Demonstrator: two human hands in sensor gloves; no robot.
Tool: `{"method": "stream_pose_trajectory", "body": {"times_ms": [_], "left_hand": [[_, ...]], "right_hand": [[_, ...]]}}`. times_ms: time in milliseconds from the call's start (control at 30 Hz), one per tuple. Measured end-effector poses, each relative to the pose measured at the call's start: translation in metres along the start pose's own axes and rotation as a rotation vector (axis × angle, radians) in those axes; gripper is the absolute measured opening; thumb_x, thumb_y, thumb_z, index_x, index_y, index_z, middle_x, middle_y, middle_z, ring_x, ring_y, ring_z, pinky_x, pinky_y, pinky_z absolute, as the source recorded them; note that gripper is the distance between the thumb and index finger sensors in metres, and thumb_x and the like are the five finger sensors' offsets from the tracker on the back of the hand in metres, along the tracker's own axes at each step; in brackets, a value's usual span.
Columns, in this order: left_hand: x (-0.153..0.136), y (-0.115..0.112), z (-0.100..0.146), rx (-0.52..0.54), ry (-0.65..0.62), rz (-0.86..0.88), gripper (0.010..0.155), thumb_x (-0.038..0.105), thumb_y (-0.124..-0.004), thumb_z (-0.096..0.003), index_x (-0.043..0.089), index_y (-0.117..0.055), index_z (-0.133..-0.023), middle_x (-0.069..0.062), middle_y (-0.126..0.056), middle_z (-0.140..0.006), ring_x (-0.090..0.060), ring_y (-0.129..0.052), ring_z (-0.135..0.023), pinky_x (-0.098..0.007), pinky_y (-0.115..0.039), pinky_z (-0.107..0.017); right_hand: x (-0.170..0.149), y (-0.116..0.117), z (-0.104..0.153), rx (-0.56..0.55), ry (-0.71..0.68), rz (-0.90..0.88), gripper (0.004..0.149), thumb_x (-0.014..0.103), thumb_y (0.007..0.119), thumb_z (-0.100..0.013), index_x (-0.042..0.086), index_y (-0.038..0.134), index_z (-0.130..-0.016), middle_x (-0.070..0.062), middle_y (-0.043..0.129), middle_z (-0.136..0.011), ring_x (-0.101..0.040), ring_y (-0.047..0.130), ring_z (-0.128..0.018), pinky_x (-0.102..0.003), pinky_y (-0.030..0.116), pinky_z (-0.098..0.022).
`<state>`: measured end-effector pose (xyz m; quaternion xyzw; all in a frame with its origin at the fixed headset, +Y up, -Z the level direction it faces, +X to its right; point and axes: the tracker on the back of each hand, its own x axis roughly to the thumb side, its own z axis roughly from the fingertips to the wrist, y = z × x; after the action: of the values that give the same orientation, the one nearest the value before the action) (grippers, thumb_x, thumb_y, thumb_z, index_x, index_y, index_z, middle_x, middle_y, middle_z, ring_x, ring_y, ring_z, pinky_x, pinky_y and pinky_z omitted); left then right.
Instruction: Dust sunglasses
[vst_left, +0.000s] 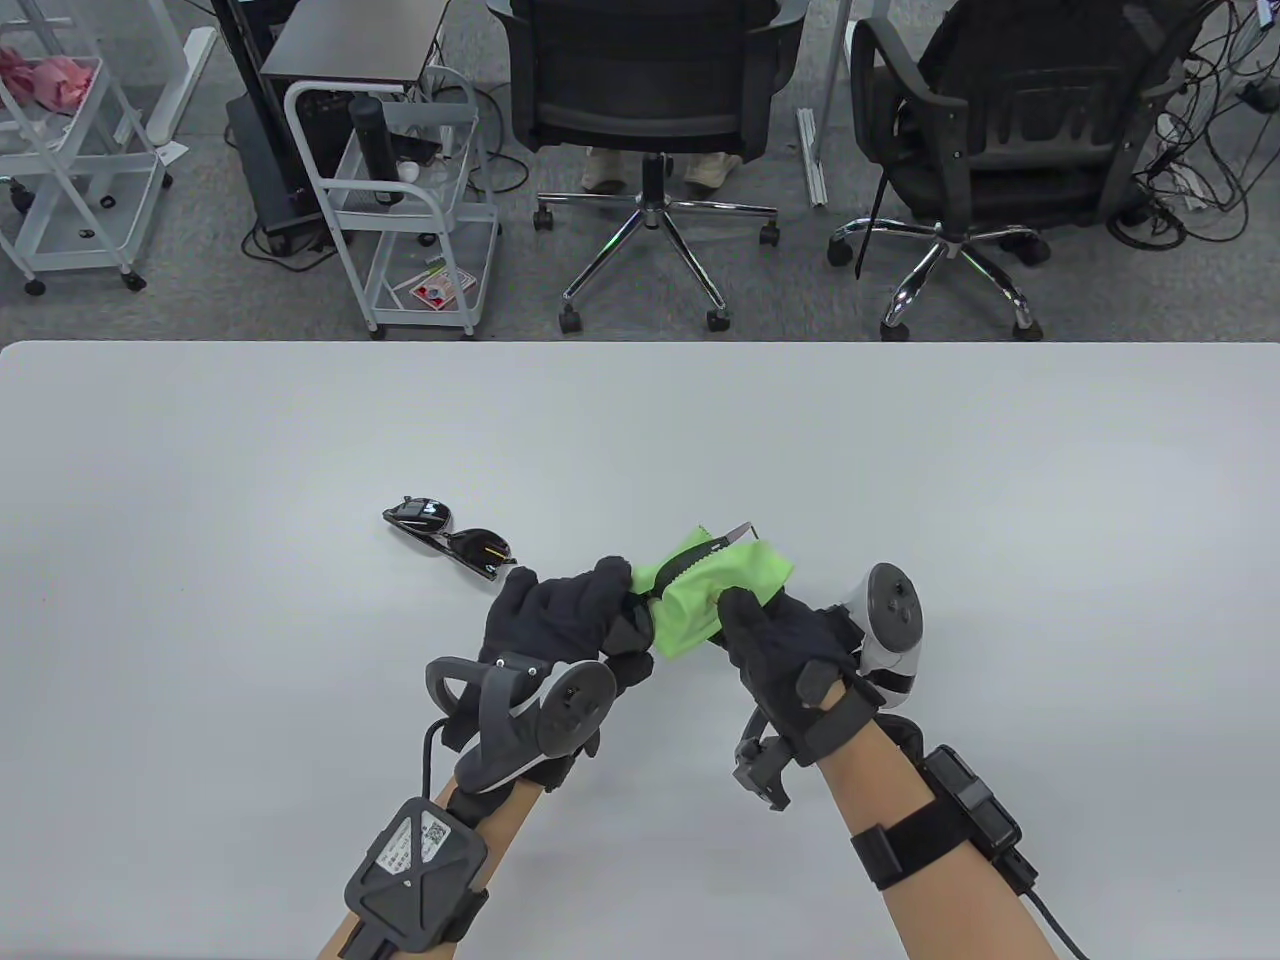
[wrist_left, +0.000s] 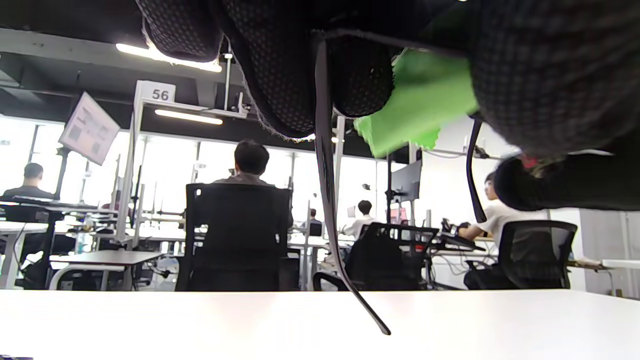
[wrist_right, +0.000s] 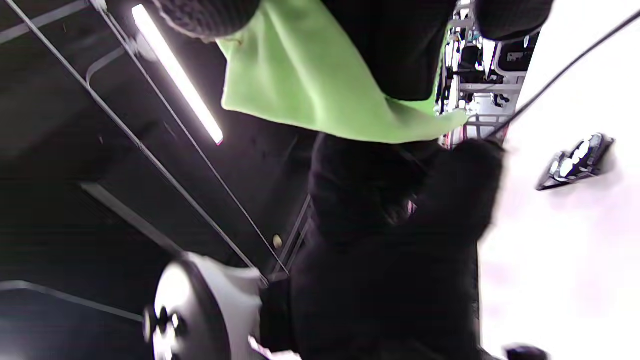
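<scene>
Table view
Left hand (vst_left: 570, 625): seen above the near middle of the white tabletop (vst_left: 200, 450); its gloved fingers (vst_left: 612, 578) are curled around a pair of sunglasses wrapped in a green cleaning cloth (vst_left: 700, 595).
Right hand (vst_left: 780, 650): placed just right of the left hand; the cloth is pinched between its thumb and the fingers hidden beneath.
Held sunglasses (vst_left: 728, 535): mostly covered by the cloth; only a thin dark temple arm is seen projecting from the far side of the cloth. Held clear of the tabletop between both hands.
Second pair of sunglasses (vst_left: 450, 540): dark-lensed, folded, lying on the tabletop just left of and beyond the left hand, apart from it.
Surroundings: two black office chairs (vst_left: 650, 100) and a white wire trolley (vst_left: 400, 190) are noted on the grey floor beyond the tabletop.

Left wrist view
Held sunglasses: two thin dark temple arms (wrist_left: 325, 175) are seen hanging down from the gloved fingers, the longer one's tip near the tabletop. The green cloth is seen bunched between the gloves.
Background: seated persons at desks are visible.

Right wrist view
Cloth: draped from the gloved fingers at the top edge.
Second pair of sunglasses: seen resting on the tabletop at the right.
</scene>
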<state>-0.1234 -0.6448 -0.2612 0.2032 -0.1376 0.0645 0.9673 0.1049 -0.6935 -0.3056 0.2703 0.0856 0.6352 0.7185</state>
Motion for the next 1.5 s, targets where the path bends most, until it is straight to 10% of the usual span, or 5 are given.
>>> {"method": "stream_pose_trajectory", "body": {"times_ms": [267, 667, 933, 1233, 1500], "left_hand": [[0.006, 0.003, 0.003, 0.023, -0.024, 0.0, 0.096, 0.07, -0.091, -0.0193, 0.036, -0.056, -0.102, 0.02, -0.083, -0.089, -0.008, -0.098, -0.081, -0.048, -0.067, -0.075], [0.04, 0.006, 0.011, 0.088, -0.161, -0.118, 0.096, 0.064, -0.092, -0.0205, 0.032, -0.055, -0.103, 0.017, -0.083, -0.088, -0.008, -0.099, -0.077, -0.048, -0.068, -0.074], [0.03, 0.009, 0.01, 0.078, -0.149, -0.115, 0.095, 0.061, -0.094, -0.0208, 0.033, -0.056, -0.103, 0.016, -0.083, -0.089, -0.008, -0.1, -0.072, -0.047, -0.069, -0.074], [0.034, 0.017, 0.009, 0.079, -0.161, -0.051, 0.1, 0.065, -0.091, -0.02, 0.032, -0.051, -0.105, 0.016, -0.08, -0.093, -0.002, -0.102, -0.063, -0.045, -0.071, -0.073], [0.022, 0.013, 0.007, 0.024, -0.138, 0.002, 0.096, 0.063, -0.094, -0.0201, 0.035, -0.055, -0.103, 0.018, -0.081, -0.093, -0.003, -0.105, -0.063, -0.045, -0.071, -0.074]], "right_hand": [[-0.001, 0.02, -0.002, 0.109, 0.049, 0.166, 0.063, 0.039, 0.069, -0.051, 0.004, 0.057, -0.102, -0.019, 0.071, -0.104, -0.043, 0.082, -0.091, -0.068, 0.06, -0.062], [-0.004, 0.018, 0.012, -0.268, 0.141, 0.19, 0.039, 0.045, 0.097, -0.038, 0.018, 0.092, -0.067, 0.001, 0.103, -0.062, -0.028, 0.104, -0.061, -0.061, 0.072, -0.057], [-0.018, 0.022, 0.006, -0.097, 0.167, -0.048, 0.044, 0.031, 0.085, -0.044, 0.012, 0.085, -0.085, -0.007, 0.096, -0.083, -0.035, 0.095, -0.079, -0.064, 0.067, -0.06], [-0.008, 0.014, 0.007, -0.189, 0.121, 0.031, 0.041, 0.048, 0.085, -0.044, 0.017, 0.093, -0.069, 0.001, 0.104, -0.063, -0.026, 0.105, -0.06, -0.059, 0.072, -0.058], [-0.01, 0.017, 0.004, -0.089, 0.169, -0.001, 0.043, 0.031, 0.085, -0.044, 0.01, 0.087, -0.081, -0.008, 0.099, -0.077, -0.035, 0.099, -0.071, -0.062, 0.069, -0.058]]}}
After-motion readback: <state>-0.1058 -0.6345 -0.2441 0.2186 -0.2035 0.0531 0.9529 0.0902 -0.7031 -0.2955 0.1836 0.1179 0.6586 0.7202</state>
